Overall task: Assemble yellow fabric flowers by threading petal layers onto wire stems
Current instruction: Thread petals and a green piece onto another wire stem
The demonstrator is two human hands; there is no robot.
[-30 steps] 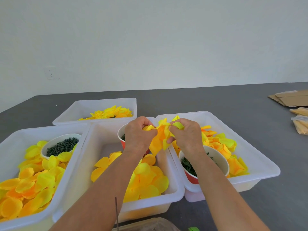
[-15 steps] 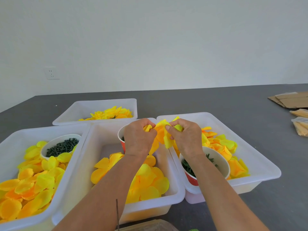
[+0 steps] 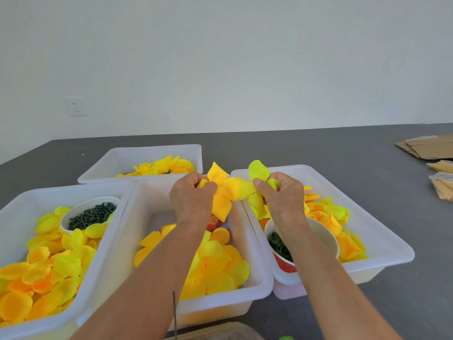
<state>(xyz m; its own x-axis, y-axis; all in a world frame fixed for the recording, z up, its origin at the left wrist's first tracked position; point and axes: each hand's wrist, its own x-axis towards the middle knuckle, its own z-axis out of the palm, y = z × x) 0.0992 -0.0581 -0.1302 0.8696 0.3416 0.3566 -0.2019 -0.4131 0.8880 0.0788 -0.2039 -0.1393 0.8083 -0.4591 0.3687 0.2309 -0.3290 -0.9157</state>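
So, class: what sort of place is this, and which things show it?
Probably a small craft workbench for piecework: white bins of loose yellow petals, a bin of finished flowers, and flattened cardboard on a grey table.

- Both forearms show bare from the bottom edge of the view up to the wrists; no sleeve reaches into view.
- The left hand (image 3: 192,201) wears no glove, ring or watch on the parts visible.
- The right hand (image 3: 284,200) is likewise bare, its wrist without band or bracelet.
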